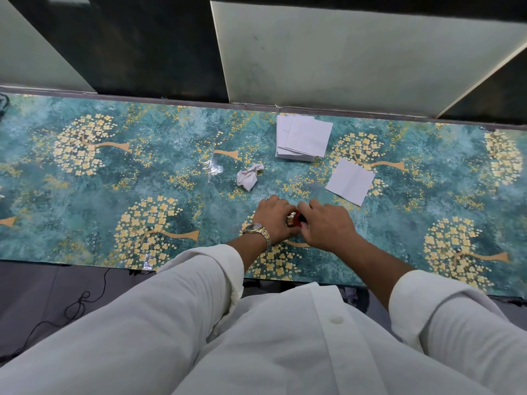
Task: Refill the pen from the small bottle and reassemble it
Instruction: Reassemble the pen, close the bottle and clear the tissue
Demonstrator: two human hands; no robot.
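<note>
My left hand (275,219) and my right hand (326,223) meet low over the teal flowered table (114,195), near its front edge. Between them shows a small object (296,219) with red, black and white parts; most of it is hidden by the fingers. The fingers of both hands curl round it from either side. I cannot tell which parts are the pen and which the small bottle. A gold watch sits on the left wrist.
A crumpled tissue (248,175) lies just beyond my hands. A stack of white paper napkins (303,141) sits at the back, and a single napkin (350,181) lies to the right. Glass partitions rise behind the table. A thin black cable trails on the floor at the left.
</note>
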